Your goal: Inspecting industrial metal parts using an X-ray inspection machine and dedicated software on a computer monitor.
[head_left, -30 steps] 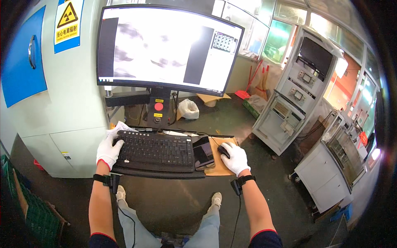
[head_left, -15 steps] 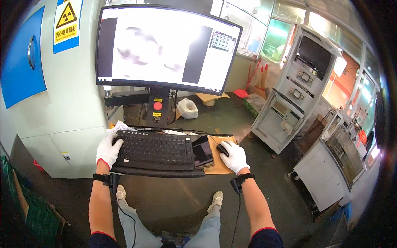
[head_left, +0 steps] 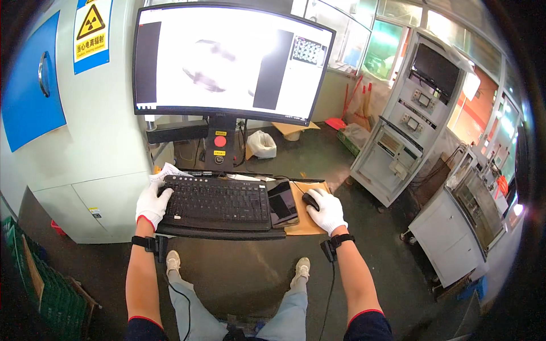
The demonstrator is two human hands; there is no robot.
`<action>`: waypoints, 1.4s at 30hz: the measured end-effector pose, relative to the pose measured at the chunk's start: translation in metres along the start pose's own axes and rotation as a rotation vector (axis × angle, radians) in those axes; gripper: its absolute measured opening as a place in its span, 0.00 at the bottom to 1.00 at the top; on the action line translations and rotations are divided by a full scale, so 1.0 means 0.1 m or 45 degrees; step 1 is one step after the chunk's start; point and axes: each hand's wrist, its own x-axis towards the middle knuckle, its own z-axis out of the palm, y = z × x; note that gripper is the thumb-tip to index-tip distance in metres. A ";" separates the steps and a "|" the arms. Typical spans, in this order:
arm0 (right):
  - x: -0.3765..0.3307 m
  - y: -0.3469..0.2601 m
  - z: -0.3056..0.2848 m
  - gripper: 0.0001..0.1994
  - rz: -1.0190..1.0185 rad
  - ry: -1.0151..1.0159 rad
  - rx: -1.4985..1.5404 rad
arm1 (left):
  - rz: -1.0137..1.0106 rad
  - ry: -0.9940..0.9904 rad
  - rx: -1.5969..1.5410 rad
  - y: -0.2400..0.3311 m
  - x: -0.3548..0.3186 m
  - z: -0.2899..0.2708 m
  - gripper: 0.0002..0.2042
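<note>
The black mouse [head_left: 309, 200] sits on a tan sheet [head_left: 300, 227] at the right end of a narrow shelf [head_left: 227, 232], and I can see the gloved right hand [head_left: 327, 211] curled over it. Well apart from that, the left hand [head_left: 152, 205], gloved too, lies against the keyboard's left end; whether it grips, I can't tell. A phone [head_left: 282, 203] lies between the keyboard [head_left: 219, 202] and the mouse. Above glows a wide screen [head_left: 227, 68] showing a blurry dark shape, with a red button [head_left: 220, 141] below it.
</note>
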 end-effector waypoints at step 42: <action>-0.03 -0.02 0.01 0.28 0.064 -0.034 0.013 | -0.020 0.008 0.053 0.23 -0.10 -0.09 0.23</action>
